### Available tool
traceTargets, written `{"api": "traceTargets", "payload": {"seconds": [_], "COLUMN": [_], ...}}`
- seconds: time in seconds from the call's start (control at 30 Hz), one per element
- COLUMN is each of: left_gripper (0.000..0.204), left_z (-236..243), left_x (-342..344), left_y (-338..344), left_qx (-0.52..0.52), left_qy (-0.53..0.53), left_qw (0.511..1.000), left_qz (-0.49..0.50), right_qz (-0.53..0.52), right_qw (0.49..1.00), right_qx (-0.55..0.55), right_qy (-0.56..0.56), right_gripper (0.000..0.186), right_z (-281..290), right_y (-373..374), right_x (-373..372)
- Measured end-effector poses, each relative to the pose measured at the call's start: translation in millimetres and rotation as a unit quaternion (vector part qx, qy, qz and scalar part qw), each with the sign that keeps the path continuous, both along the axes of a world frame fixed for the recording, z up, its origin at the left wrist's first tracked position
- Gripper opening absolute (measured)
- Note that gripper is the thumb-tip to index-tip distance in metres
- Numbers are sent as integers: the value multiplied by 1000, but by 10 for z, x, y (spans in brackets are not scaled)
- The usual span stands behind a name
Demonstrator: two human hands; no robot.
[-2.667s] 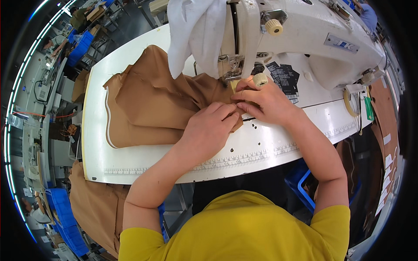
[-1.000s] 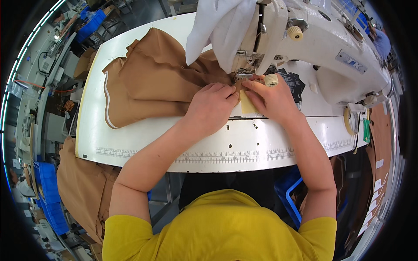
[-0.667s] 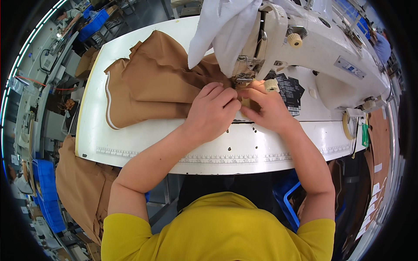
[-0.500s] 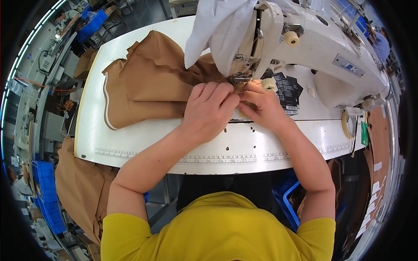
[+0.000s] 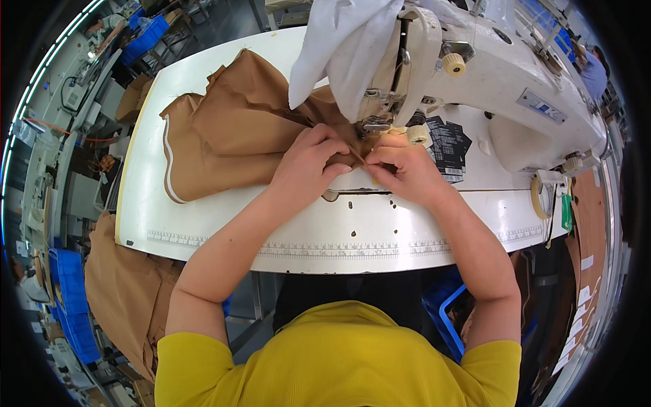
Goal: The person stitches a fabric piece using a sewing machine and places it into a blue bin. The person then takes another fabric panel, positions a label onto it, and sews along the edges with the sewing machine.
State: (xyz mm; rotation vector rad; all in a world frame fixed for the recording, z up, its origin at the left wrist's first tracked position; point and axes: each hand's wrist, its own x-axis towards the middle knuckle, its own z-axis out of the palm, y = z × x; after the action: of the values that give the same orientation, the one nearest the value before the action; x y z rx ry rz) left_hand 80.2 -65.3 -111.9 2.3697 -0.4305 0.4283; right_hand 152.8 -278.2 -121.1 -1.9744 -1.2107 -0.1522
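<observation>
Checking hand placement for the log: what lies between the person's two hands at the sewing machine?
In the head view, a folded edge of the brown fabric runs between the left hand and right hand, pinched by both, just before the presser foot.

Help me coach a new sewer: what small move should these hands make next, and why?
Probably slide the pinched edge of the brown fabric a little further under the presser foot. Both the left hand and right hand pinch it just short of the foot.

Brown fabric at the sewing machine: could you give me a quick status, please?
Left hand and right hand both pinching the brown fabric at the needle. Fabric bunched left on the white table. White cloth draped over the sewing machine.
</observation>
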Motion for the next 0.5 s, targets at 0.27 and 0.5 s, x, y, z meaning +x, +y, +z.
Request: {"api": "traceTargets", "payload": {"seconds": [0.27,0.5], "left_gripper": [18,26], "left_z": [102,117], "left_x": [-142,-254], "left_y": [-152,-158], "left_qx": [137,209], "left_qy": [-74,-78], "left_qw": [988,974], "left_qz": [16,-28], "right_qz": [-6,2], "right_qw": [999,995], "right_qx": [-1,13], "right_qy": [-47,-95], "right_gripper": [8,8], "right_z": [-11,-16], "right_y": [-21,17], "right_x": [-13,-37]}}
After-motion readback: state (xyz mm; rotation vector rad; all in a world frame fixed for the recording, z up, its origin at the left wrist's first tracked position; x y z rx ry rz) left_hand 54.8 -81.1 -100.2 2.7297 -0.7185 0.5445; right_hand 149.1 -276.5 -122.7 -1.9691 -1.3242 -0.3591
